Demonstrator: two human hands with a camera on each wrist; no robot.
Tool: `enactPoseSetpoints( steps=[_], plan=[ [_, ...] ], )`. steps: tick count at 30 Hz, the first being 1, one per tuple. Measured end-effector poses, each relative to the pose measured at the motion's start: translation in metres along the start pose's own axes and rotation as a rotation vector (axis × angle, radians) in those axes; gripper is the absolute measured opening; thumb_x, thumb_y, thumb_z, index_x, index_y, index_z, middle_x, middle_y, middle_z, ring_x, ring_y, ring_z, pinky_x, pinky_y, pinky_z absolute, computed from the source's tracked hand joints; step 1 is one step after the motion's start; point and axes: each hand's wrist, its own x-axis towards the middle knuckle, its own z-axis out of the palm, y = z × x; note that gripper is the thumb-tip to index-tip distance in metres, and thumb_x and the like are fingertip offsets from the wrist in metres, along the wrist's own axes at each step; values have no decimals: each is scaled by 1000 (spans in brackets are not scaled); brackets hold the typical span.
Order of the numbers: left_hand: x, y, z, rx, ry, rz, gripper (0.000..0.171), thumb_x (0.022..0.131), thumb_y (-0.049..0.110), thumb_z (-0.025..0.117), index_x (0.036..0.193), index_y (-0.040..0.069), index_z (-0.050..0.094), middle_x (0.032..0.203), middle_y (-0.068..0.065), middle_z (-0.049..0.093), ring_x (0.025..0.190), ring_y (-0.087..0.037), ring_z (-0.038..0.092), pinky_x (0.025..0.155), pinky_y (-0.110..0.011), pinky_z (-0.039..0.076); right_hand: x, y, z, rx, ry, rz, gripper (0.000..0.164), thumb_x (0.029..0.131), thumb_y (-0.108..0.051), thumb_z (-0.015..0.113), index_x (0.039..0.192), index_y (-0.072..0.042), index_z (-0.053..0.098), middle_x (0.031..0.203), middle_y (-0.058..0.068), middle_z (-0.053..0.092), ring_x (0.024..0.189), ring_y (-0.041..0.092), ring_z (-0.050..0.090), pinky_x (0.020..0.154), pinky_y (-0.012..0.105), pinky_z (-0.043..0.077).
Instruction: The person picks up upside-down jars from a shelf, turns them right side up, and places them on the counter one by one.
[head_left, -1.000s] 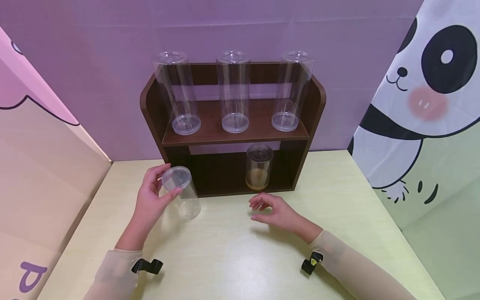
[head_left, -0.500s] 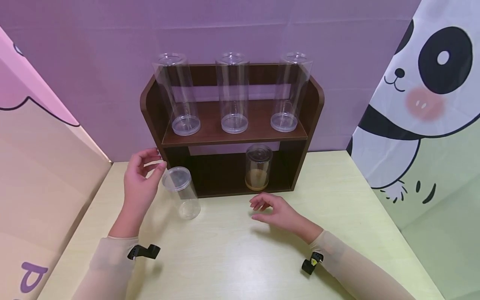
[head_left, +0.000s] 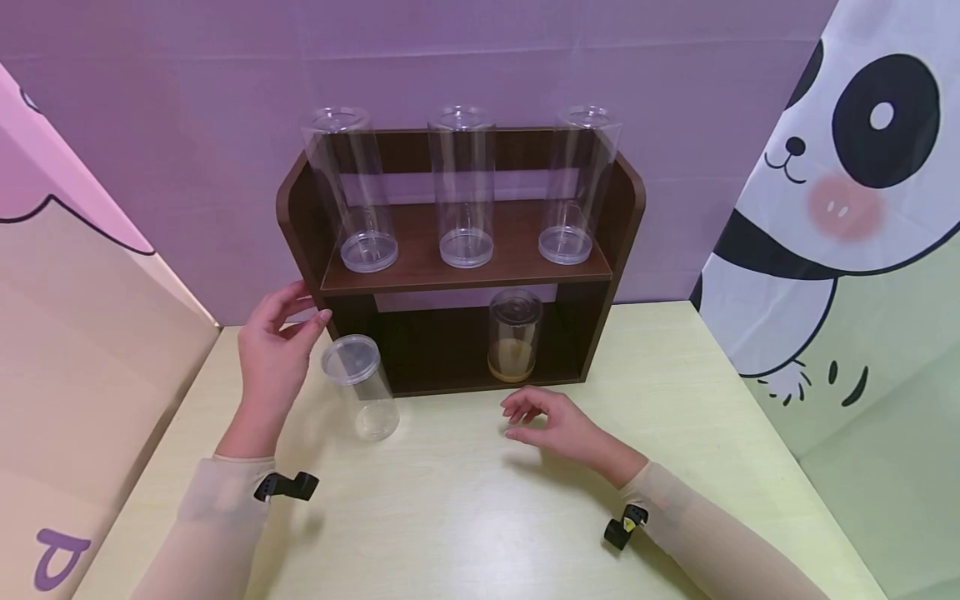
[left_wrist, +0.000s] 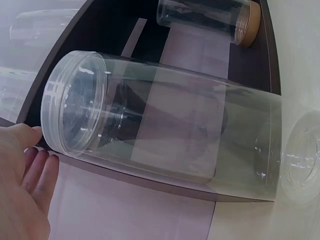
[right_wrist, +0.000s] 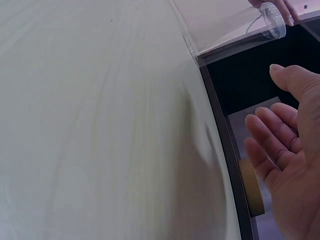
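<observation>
My left hand is at the left side panel of a dark brown two-tier shelf. In the left wrist view the thumb lies on one side of the panel's edge and the fingers on the other, pinching it. Just right of that hand stands a clear jar with a translucent lid, upright on the table. My right hand hovers over the table with relaxed fingers, holding nothing. Beyond it, on the lower tier, a shorter clear jar rests on its tan lid.
Three tall clear cylinders, left, middle and right, stand on the upper tier. The shelf backs onto a purple curtain. Printed panels close off the pale table at both sides.
My left hand has let go of the lidded jar and moved left and away from me to the shelf's side panel. The jar stays in place, and the right hand has barely moved.
</observation>
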Motion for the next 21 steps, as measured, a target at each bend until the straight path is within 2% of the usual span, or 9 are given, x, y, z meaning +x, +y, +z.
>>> enactPoseSetpoints(
  steps=[10, 13, 16, 21],
  plan=[
    [2, -2, -1, 6, 16, 17, 45, 96, -2, 84, 139, 6, 75, 121, 12, 71, 107, 0, 73, 88, -13, 58, 0, 0, -1, -1, 26, -1, 35, 97, -10, 87, 128, 1, 73, 114, 14, 77, 100, 18, 73, 97, 38, 60],
    [2, -2, -1, 9, 19, 21, 45, 96, -1, 84, 139, 6, 76, 121, 12, 72, 106, 0, 73, 88, -13, 58, 0, 2, 0, -12, 60, 8, 33, 98, -10, 86, 126, 1, 73, 112, 14, 77, 99, 18, 73, 96, 38, 61],
    [2, -3, -1, 4, 21, 26, 44, 96, -2, 84, 138, 5, 76, 120, 12, 72, 105, 0, 74, 87, -13, 58, 1, 3, 1, -44, 138, 44, 29, 98, -9, 86, 122, 1, 73, 111, 12, 77, 98, 19, 73, 93, 37, 61],
    [2, -3, 0, -2, 22, 30, 43, 95, -3, 85, 137, 4, 76, 118, 13, 72, 105, 1, 74, 86, -13, 58, 5, 4, 2, -80, 340, 149, 32, 96, -8, 87, 121, -1, 67, 114, 13, 72, 104, 26, 70, 94, 40, 61]
  ],
)
